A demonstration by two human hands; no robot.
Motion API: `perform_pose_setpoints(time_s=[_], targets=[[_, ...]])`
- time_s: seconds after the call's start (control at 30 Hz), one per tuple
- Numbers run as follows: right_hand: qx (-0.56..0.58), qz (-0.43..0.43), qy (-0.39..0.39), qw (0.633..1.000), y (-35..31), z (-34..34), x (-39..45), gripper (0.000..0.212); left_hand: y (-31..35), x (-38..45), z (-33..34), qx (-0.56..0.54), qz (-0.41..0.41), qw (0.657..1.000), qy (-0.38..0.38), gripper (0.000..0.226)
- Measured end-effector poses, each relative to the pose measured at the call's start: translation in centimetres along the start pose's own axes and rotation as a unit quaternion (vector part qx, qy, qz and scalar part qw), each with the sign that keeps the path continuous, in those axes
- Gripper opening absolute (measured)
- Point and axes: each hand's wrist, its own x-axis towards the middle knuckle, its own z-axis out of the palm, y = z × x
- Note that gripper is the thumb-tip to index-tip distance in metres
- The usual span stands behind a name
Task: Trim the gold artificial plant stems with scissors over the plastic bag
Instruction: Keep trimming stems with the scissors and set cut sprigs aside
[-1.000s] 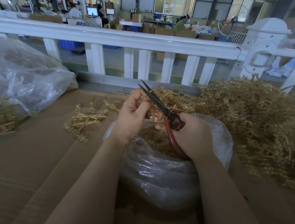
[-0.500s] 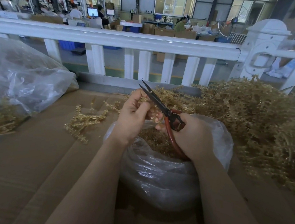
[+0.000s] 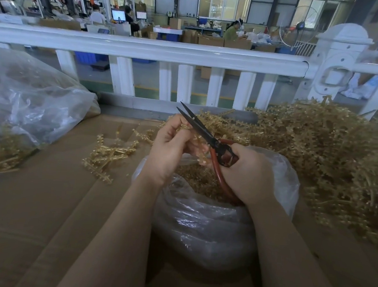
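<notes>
- A thin gold stem [image 3: 192,135], knobbly and translucent, is pinched between the curled fingers and thumb of the left hand [image 3: 169,152], just above the open mouth of the plastic bag [image 3: 201,224].
- The scissors [image 3: 204,135] are gripped by the right hand [image 3: 247,173], whose fingers are curled round the smooth red looped handles.
- The two slim, dark, pointed blades are seen slightly parted at the tips, angled up and to the left, with the stem lying against them near the left hand's fingers.
- The plastic bag is clear, crinkled and glossy; it is set upright on the desk [image 3: 29,209] between the two forearms, and a mass of small gold offcuts is seen inside it.
- The desk surface is covered in flat brown cardboard, matte, with a fold line running across it.
- To the right, a big tangled pile of gold stems [image 3: 332,160] is heaped, bristly with short side nubs, touching the bag's right side.
- To the left of the hands, a small loose cluster of gold pieces [image 3: 107,156] is laid on the cardboard, apart from the bag.
- At far left, a second clear bag [image 3: 27,104], large and wrinkled, is slumped on the desk with gold stems showing through its lower part.
- Behind the desk, a glossy white railing [image 3: 146,48] with square balusters is seen.
</notes>
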Motion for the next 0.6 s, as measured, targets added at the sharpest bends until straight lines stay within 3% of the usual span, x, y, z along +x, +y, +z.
perform_pose_setpoints(time_s=[0.17, 0.3, 0.37, 0.6], targets=[[-0.012, 0.0, 0.007, 1.0, 0.0, 0.03, 0.04, 0.047, 0.37, -0.04, 0.06, 0.003, 0.002, 1.0, -0.005, 0.025], [0.013, 0.016, -0.022, 1.0, -0.13, -0.19, 0.13, 0.03, 0.13, -0.19, 0.02, 0.033, 0.007, 0.999, 0.012, 0.02], [0.018, 0.021, -0.042, 0.999, -0.06, -0.2, 0.23, 0.041, -0.16, -0.2, -0.08, 0.077, 0.029, 0.996, 0.025, 0.022], [-0.028, -0.002, -0.027, 0.999, 0.29, 0.23, 0.17, 0.04, 0.16, -0.25, -0.19, 0.098, 0.016, 0.994, 0.054, 0.019]])
